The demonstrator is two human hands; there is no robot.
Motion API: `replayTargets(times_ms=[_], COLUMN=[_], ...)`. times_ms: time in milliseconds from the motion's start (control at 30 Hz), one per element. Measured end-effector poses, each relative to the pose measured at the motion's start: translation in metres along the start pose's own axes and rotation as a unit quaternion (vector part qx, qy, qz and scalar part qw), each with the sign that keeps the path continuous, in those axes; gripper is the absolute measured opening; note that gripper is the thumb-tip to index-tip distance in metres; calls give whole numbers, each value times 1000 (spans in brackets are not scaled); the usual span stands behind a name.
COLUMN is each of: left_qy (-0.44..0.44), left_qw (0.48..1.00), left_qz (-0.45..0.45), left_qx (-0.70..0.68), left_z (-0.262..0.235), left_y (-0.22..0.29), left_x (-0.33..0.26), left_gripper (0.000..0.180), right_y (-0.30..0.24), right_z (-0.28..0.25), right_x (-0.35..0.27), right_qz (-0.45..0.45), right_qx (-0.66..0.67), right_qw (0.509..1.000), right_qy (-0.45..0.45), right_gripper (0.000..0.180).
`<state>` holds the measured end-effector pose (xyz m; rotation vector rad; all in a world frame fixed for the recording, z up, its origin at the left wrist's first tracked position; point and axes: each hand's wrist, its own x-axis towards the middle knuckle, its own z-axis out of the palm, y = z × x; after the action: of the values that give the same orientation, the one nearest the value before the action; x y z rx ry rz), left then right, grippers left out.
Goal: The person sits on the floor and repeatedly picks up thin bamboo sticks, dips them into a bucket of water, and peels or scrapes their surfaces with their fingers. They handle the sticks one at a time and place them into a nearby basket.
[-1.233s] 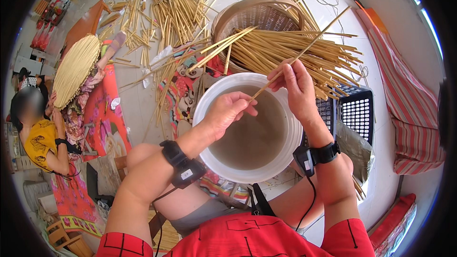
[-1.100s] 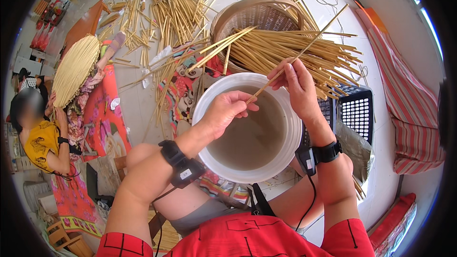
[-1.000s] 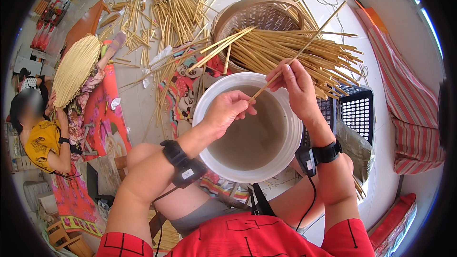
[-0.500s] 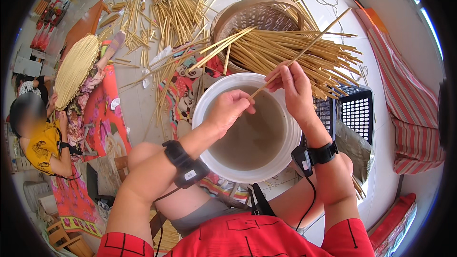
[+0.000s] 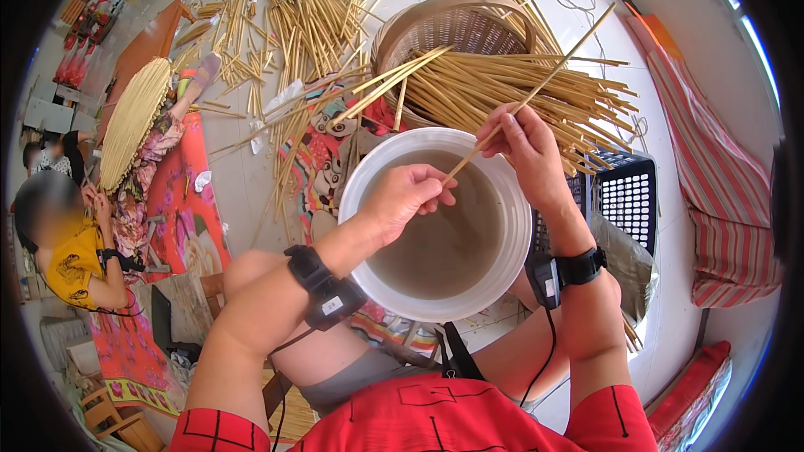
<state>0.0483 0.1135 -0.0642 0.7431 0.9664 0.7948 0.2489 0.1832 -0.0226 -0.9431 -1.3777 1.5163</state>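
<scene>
Two hands grip one thin pale bamboo stick (image 5: pixel 536 92) above white bucket (image 5: pixel 356 201) of murky water. Left hand (image 5: pixel 406 197) pinches lower end, fingers closed together; right hand (image 5: pixel 523 151) clamps stick higher up. Lower tip hidden inside left fingers. Long axis slants from bucket's middle up to right, tip crossing stick pile (image 5: pixel 502 96) beside woven basket (image 5: pixel 452 25).

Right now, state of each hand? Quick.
Left hand: closed, pinching the low end of the stick over the bucket.
Right hand: closed on the same stick, higher up.
</scene>
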Motion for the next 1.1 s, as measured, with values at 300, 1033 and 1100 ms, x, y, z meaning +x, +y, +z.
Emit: replayTargets(times_ms=[300,1033,1100], left_qy=[86,24,19], left_qw=[995,999,998], left_qz=[15,25,17], left_qx=[47,36,50], left_z=[6,2,4], left_y=[-4,6,4], left_x=[1,-3,-2], left_gripper=[20,24,28], right_y=[-1,3,5], right_z=[20,11,10], right_x=[-8,-4,-4], right_qz=[-44,-24,-32], right_qx=[-80,-44,-51], right_qw=[996,999,998], right_qy=[-9,6,11], right_gripper=[16,17,17])
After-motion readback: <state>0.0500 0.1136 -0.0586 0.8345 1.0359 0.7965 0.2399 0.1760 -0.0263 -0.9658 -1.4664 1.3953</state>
